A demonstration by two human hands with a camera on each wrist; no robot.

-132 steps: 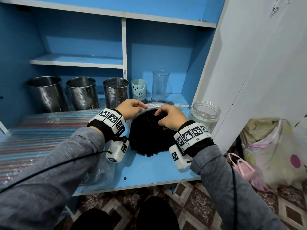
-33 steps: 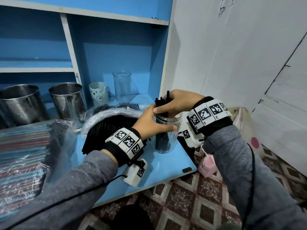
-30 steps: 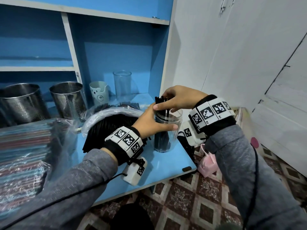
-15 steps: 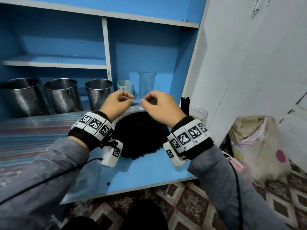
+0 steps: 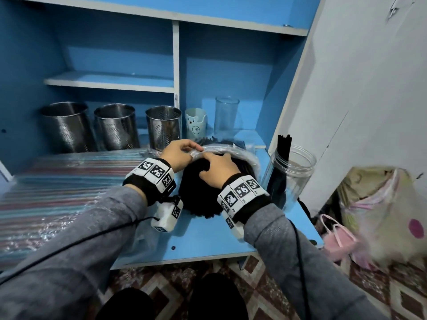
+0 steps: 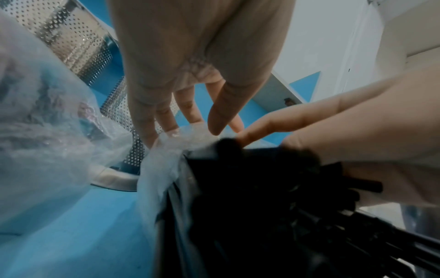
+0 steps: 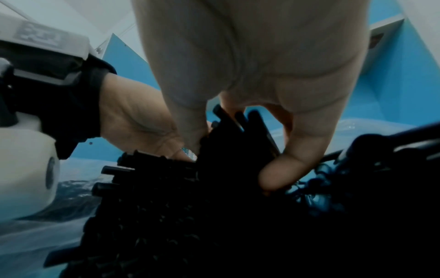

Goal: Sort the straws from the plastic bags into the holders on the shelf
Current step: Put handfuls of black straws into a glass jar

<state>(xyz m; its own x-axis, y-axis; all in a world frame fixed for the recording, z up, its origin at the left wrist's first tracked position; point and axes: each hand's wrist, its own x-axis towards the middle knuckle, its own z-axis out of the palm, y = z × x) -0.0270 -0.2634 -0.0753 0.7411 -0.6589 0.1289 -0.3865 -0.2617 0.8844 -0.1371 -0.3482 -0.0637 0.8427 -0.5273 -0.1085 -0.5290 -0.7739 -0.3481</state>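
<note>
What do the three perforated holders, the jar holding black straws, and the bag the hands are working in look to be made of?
The three perforated holders look like polished steel: mirror-like grey walls, punched dot rows. The jar is clear and colourless with a threaded rim; probably plastic, perhaps glass. The bag looks like thin translucent plastic film, crinkled and glossy where the left hand holds it.

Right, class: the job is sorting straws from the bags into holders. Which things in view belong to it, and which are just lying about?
Belongs to the job:
black straws
plastic bag
clear jar, some straws already in it
three steel holders
bag of striped straws
left hand
right hand

Lying about:
pink bag
floral bag
</note>
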